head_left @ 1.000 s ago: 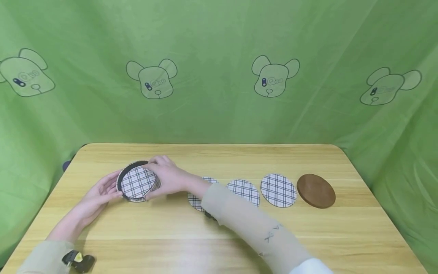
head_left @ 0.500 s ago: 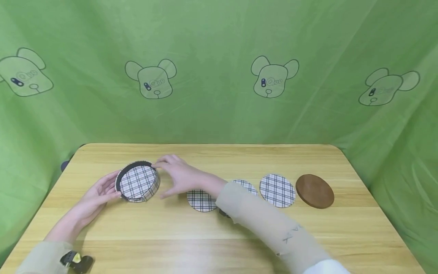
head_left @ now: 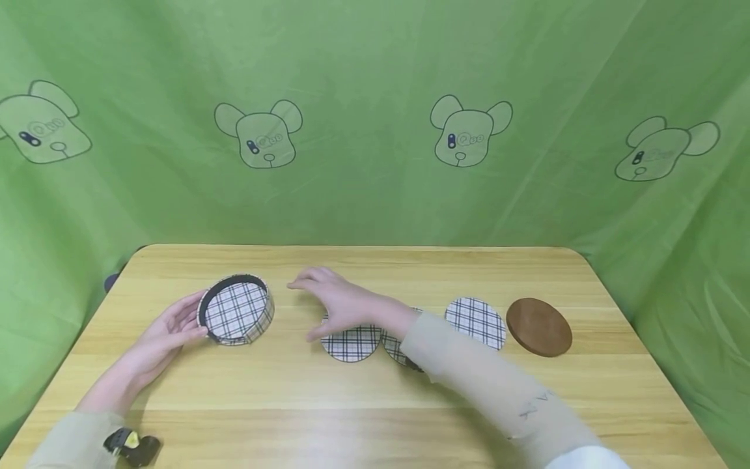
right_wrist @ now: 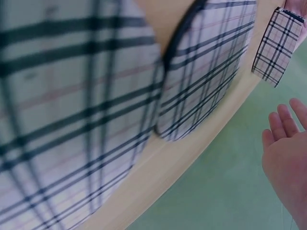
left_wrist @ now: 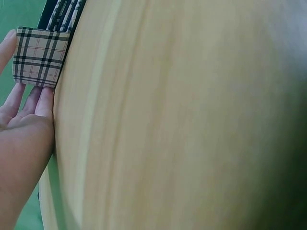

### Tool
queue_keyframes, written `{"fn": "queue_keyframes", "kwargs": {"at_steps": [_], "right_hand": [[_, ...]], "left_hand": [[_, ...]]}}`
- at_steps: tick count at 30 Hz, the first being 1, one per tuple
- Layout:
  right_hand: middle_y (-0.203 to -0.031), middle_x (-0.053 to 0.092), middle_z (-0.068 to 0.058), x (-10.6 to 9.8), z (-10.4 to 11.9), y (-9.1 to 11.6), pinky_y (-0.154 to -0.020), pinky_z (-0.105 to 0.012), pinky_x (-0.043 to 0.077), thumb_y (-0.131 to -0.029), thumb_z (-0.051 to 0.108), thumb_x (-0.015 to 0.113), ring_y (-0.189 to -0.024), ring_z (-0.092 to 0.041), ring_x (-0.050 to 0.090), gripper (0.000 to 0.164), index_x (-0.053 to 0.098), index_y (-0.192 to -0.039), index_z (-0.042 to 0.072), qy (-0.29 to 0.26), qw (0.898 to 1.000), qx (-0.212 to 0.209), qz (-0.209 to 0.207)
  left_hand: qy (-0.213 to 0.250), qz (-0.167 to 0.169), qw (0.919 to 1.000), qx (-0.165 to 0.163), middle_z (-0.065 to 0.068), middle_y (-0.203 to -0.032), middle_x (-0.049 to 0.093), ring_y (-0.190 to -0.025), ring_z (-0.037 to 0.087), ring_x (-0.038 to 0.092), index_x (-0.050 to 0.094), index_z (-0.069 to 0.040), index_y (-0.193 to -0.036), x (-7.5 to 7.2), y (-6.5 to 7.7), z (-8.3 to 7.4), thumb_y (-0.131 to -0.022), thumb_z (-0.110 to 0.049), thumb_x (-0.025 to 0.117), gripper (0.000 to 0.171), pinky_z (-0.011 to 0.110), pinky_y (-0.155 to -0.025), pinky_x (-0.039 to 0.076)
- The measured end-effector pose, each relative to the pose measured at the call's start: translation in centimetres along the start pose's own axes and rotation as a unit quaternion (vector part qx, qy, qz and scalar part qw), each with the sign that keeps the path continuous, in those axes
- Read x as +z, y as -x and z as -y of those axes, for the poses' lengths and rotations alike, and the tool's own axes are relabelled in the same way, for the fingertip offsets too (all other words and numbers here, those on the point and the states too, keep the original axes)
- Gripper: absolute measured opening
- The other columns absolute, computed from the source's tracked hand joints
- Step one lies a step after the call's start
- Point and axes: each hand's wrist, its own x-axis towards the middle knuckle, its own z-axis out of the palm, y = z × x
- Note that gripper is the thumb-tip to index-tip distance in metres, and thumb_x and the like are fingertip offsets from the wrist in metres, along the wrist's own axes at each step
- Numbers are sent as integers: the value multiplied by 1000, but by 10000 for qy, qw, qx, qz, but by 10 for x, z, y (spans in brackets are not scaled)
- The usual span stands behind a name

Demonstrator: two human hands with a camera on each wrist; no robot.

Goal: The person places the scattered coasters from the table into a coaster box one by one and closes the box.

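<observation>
At the left of the table, my left hand (head_left: pixel 166 335) grips the near-left side of a round plaid coaster holder (head_left: pixel 267 319), thumb in front. A plaid coaster (head_left: pixel 236 309) lies inside its black-lined rim. The left wrist view shows the holder's plaid wall (left_wrist: pixel 41 57) between thumb and fingers, with edges of coasters above it. My right hand (head_left: pixel 346 306) is apart from the holder, thumb and fingers spread with nothing between them. It hovers over a loose plaid coaster (head_left: pixel 351 346), partly covering it. Another plaid coaster (head_left: pixel 394 346) is mostly hidden by the right forearm.
Farther right lie a third loose plaid coaster (head_left: pixel 476 319) and a brown round coaster (head_left: pixel 539 327). All rest on a wooden table (head_left: pixel 281 417). A green curtain (head_left: pixel 363 163) with bear-head prints surrounds its back and sides.
My right hand has let go of the coaster in the holder and drawn back to the right, its fingers spread. The left hand and holder have stayed in place.
</observation>
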Motion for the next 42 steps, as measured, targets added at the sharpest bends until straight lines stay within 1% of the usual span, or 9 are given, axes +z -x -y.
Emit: {"fn": "queue_keyframes", "kwargs": {"at_steps": [4, 8, 12, 15, 20, 25, 30, 39, 42], "right_hand": [[-163, 41, -15, -2, -5, 10, -134, -52, 30, -80, 36, 93, -154, -33, 35, 102, 39, -162, 6, -98, 9999, 24, 48], [-165, 38, -17, -3, -12, 21, -134, -55, 28, -76, 36, 96, -157, -34, 32, 107, 39, -162, 9, -196, 9997, 135, 115], [-168, 36, -16, -4, -18, 31, -134, -56, 27, -74, 35, 97, -158, -34, 30, 110, 38, -163, 11, -344, 9989, 274, 166], [-166, 38, -14, -3, -22, 39, -132, -55, 32, -74, 33, 97, -156, -32, 32, 107, 40, -163, 11, -402, 9985, 330, 161], [-161, 43, -10, 0, -28, 51, -130, -50, 38, -74, 32, 97, -151, -29, 38, 105, 43, -161, 11, -341, 9987, 341, 136], [-160, 44, -11, 4, -34, 61, -129, -51, 40, -74, 34, 97, -149, -29, 40, 105, 43, -161, 11, -331, 9986, 380, 180], [-162, 41, -12, 8, -38, 68, -128, -53, 40, -73, 39, 98, -150, -31, 38, 108, 42, -162, 11, -298, 9985, 395, 225], [-163, 40, -13, 14, -42, 73, -126, -57, 41, -69, 39, 98, -149, -32, 38, 111, 43, -161, 11, -279, 9985, 407, 253], [-163, 40, -13, 16, -44, 74, -126, -57, 41, -69, 39, 98, -148, -32, 39, 112, 42, -162, 11, -195, 9987, 402, 261]], "left_hand": [[79, 14, 10000, 40, -26, -140, 51, -127, -12, 54, 31, -8, -164, 0, -1, 0, -100, 9, 59, 72, 2, -106, 45], [190, 25, 9997, 133, -24, -141, 53, -127, -11, 56, 36, -10, -161, 1, -1, 1, -100, 11, 58, 69, 4, -107, 46], [202, 32, 9997, 152, -24, -141, 53, -127, -11, 56, 37, -12, -161, 2, 0, 1, -99, 11, 58, 69, 4, -107, 46], [150, 32, 9998, 121, -25, -141, 52, -128, -12, 55, 35, -12, -162, 1, 0, 0, -99, 10, 59, 71, 3, -106, 45], [91, 4, 9999, 85, -26, -140, 51, -128, -12, 55, 31, -7, -164, 1, -1, -1, -99, 10, 60, 73, 2, -106, 45], [55, 14, 10000, 46, -26, -139, 52, -127, -12, 55, 29, -5, -164, 1, 0, -1, -99, 10, 60, 74, 2, -106, 45], [30, 6, 10000, 22, -26, -140, 50, -128, -12, 54, 27, -5, -165, 0, -1, -1, -99, 9, 60, 74, 2, -106, 44], [45, -43, 10000, -46, -26, -140, 49, -128, -13, 53, 24, -2, -165, 1, 0, -1, -99, 9, 60, 76, 1, -106, 44], [72, -37, 10000, -26, -26, -140, 49, -128, -13, 53, 26, -4, -165, 1, -1, -2, -99, 9, 60, 75, 2, -106, 44]]}}
